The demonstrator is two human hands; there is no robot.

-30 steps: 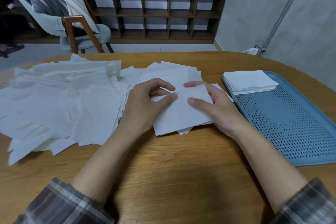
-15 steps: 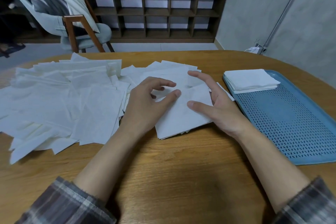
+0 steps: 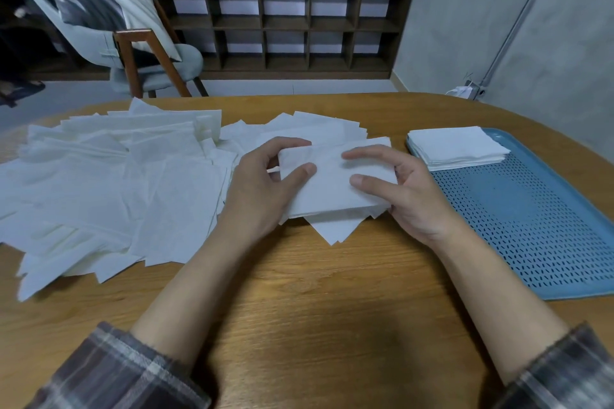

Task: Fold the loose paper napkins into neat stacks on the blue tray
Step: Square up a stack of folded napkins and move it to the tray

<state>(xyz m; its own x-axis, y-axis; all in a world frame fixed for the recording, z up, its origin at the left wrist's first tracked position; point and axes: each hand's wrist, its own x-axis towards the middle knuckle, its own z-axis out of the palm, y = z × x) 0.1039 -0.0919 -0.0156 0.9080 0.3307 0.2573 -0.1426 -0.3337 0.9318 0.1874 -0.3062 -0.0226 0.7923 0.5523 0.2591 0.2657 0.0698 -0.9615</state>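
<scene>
Loose napkins (image 3: 109, 183) are lying at the left. At centre the left hand (image 3: 262, 189) is pinching one edge of a napkin (image 3: 335, 176), the right hand (image 3: 408, 196) clamping the other with curled fingers. A stack (image 3: 458, 146) is sitting on the blue tray (image 3: 531, 226) at upper right

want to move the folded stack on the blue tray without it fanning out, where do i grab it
I'd pinch the folded stack through its full thickness at the near edge, thumb on top, coming over the perforated tray floor. Its left and far sides sit by the blue tray rim, and the layered edges face you.
</scene>
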